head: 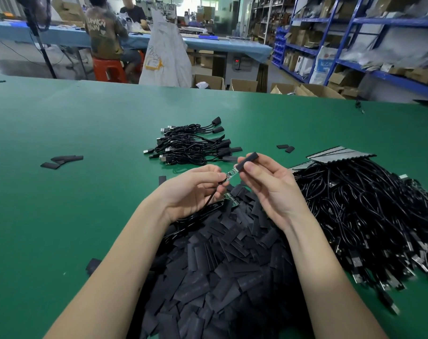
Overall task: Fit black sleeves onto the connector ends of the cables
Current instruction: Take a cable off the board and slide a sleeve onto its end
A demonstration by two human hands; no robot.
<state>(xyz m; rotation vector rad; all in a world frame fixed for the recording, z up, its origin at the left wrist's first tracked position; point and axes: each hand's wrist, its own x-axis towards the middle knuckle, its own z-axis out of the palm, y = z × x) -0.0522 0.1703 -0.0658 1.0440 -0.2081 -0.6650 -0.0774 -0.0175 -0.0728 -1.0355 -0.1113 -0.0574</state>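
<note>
- Here, at the centre of the frame, the left hand (196, 189) pinches a black cable (211, 198) between thumb and fingertips, just behind the small green circuit board (231, 172) at its end.
- The right hand (269, 189) grips a black sleeve (248, 160) between thumb and curled fingers; the sleeve's lower mouth touches the tip of the board, and its other end points toward the upper right of the frame.
- A second green board (230, 200) shows just below the left hand, lying on the pile under it.
- A large heap of loose black sleeves (220, 260) fills the lower centre of the frame, under and between both forearms.
- At the right of the frame, a big tangle of unsleeved cables (369, 216) lies on the green surface (61, 216), USB plugs showing along its lower edge.
- Above the hands, a smaller bundle of finished cables (193, 145) rests on the surface, black sleeves on their right-hand ends.
- A few stray sleeves (61, 161) lie at the left of the frame, and another pair (285, 148) at the right of the finished bundle.
- In the upper part of the frame, two people sit at a blue bench (208, 42); blue shelving (355, 33) stands at the upper right.
</note>
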